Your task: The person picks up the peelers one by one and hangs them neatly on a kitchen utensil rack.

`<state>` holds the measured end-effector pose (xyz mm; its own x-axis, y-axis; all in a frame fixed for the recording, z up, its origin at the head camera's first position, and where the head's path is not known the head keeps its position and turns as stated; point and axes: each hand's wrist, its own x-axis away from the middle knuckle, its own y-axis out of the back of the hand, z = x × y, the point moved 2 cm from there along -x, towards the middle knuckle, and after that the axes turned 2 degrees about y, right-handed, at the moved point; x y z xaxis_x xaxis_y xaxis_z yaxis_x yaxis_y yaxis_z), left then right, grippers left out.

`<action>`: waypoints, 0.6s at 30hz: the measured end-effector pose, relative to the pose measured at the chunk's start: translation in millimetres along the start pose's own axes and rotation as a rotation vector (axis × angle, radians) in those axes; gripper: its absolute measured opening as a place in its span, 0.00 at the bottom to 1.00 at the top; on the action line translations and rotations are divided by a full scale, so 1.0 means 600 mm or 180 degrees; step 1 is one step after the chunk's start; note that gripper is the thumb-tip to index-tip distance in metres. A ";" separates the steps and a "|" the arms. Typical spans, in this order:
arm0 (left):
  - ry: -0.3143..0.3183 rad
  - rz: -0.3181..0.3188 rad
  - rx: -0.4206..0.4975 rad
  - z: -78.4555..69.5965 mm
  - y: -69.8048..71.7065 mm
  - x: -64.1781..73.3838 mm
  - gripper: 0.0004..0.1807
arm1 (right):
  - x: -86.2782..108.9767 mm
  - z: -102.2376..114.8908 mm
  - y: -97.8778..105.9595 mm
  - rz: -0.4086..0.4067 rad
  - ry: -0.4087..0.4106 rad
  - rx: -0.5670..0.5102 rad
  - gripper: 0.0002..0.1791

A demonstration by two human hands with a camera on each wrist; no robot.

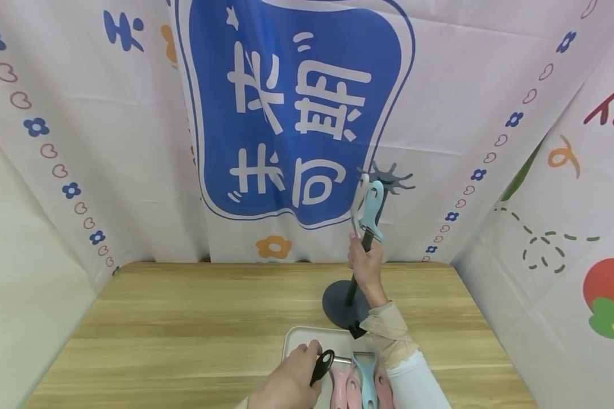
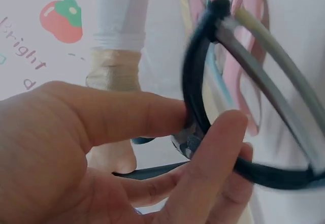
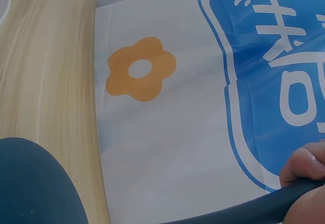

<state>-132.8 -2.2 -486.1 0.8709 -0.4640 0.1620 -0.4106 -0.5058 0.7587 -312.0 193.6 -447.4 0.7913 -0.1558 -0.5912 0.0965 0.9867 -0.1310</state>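
My left hand [image 1: 291, 380] pinches a black peeler [image 1: 321, 366] over the tray. In the left wrist view, thumb and fingers hold the dark frame of the peeler [image 2: 194, 82] beside its metal blade [image 2: 269, 92]. My right hand [image 1: 366, 264] grips the pole [image 3: 238, 208] of a dark grey stand with a round base [image 1: 340, 307] and several hooks [image 1: 391, 180] on top. A light blue peeler [image 1: 372, 204] and a whitish peeler [image 1: 358, 201] hang from the hooks, just above the right hand.
A cream tray [image 1: 297, 335] at the table's front holds several peelers, among them a pink peeler [image 1: 340, 386] and a light blue peeler [image 1: 368, 380]. Printed white cloth [image 1: 440, 102] hangs behind the wooden table [image 1: 184, 329]. The right forearm passes over the tray's right side.
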 end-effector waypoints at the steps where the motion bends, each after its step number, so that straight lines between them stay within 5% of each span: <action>1: -0.0027 -0.0028 0.0029 -0.001 0.005 0.000 0.20 | 0.000 0.000 -0.001 0.0002 0.0007 -0.0008 0.30; 18: -0.0385 -0.0361 0.0755 -0.010 0.071 -0.033 0.22 | 0.000 0.001 -0.001 -0.0064 -0.0078 0.0026 0.30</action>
<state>-165.9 -9.9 -453.3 0.8821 -0.4710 -0.0027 -0.3766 -0.7088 0.5965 -311.4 193.0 -446.9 0.8038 -0.1744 -0.5688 0.1173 0.9838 -0.1359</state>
